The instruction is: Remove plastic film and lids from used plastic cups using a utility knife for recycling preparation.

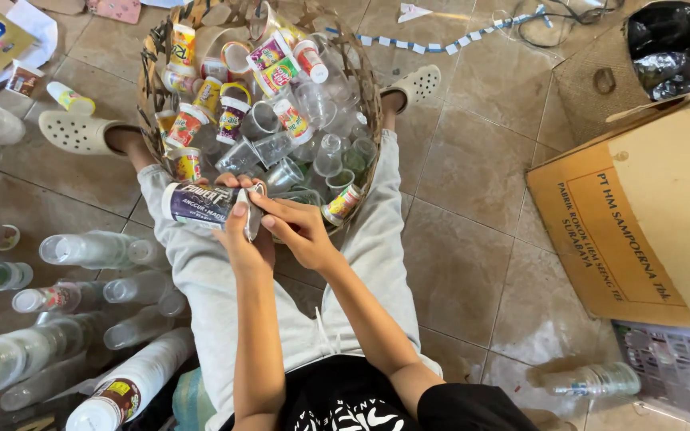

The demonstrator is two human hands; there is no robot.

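Observation:
I sit on a tiled floor with a woven basket (152, 96) between my legs, full of several empty plastic cups, clear and printed. My left hand (245, 235) grips a plastic cup with a dark purple label (201, 203), held sideways over my left thigh at the basket's near rim. My right hand (301, 227) reaches across and pinches the cup's foil lid edge (255, 209) at its mouth with thumb and fingertips. Both forearms come up from the bottom of the view.
Stacks of nested clear cups (93, 249) lie on the floor at left. A brown cardboard box (640, 231) stands at right, with a black plastic bag (676, 48) behind it. A clear bottle (592, 380) lies at lower right. My feet wear cream clogs (77, 132).

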